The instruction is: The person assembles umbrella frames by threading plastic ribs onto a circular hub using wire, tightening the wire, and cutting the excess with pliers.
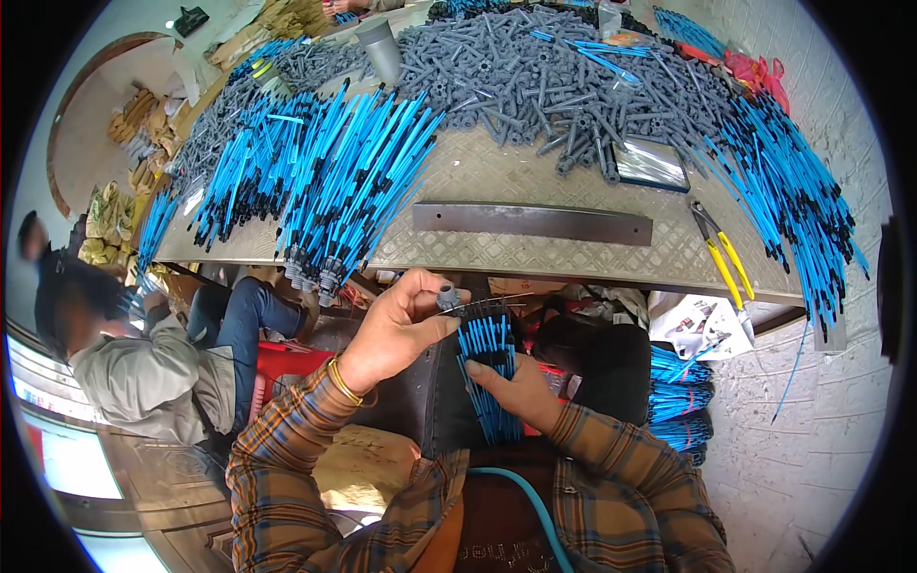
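At the centre of the frame, just below the table edge [573, 272], the left hand [396, 334] pinches a small grey plastic fitting [448, 298] between thumb and fingertips, a thin black stem jutting right. The right hand [521, 387] is closed around a bundle of blue tubes [489, 368] standing upright beneath it. The bundle looks loosely fanned, so tubes could slide out, and the small fitting could slip from the pinch and drop.

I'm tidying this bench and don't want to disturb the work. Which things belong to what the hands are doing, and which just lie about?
In hand:
left hand pinching grey connector
right hand holding blue tube bundle

Lying about:
yellow-handled pliers
flat metal bar
dark tablet
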Available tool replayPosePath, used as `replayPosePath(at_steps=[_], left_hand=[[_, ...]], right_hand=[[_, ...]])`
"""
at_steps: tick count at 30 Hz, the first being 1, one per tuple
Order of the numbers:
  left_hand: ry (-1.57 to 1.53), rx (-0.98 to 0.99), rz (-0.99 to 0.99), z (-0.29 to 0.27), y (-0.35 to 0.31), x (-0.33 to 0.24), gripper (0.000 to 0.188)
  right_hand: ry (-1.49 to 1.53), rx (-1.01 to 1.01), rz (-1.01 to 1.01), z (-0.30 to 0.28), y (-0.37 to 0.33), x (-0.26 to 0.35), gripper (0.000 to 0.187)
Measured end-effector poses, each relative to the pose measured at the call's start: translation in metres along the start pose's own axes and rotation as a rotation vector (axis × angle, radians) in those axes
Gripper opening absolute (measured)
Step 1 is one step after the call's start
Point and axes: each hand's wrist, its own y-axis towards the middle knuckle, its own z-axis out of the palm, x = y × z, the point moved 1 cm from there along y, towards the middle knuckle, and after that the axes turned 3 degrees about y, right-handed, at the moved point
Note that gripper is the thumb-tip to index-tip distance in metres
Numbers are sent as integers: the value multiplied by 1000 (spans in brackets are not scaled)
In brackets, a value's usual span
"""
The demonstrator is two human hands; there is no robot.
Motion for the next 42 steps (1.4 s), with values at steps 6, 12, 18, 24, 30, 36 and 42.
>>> replayPosePath(at_steps=[6,12,18,24,30,36,42], left_hand=[[134,-52,15,-6,-3,5,30],[57,19,-19,-6,-9,-4,35],[128,-63,15,1,-13,4,36],[400,-148,152,8,-11,12,38],[287,-83,83,7,-6,10,37],[173,-12,60,4,-1,10,38],[230,74,43,-1,-3,7,34]], right_hand=[[-11,16,-1,-1,3,-4,32],[-27,169,45,-10,5,4,34],[1,195,116,-12,4,-3,31],[-17,103,118,-10,-1,3,31],[-31,152,158,-9,2,12,37],[-27,173,126,-19,8,-8,47],[24,328,161,-21,9,-2,51]])
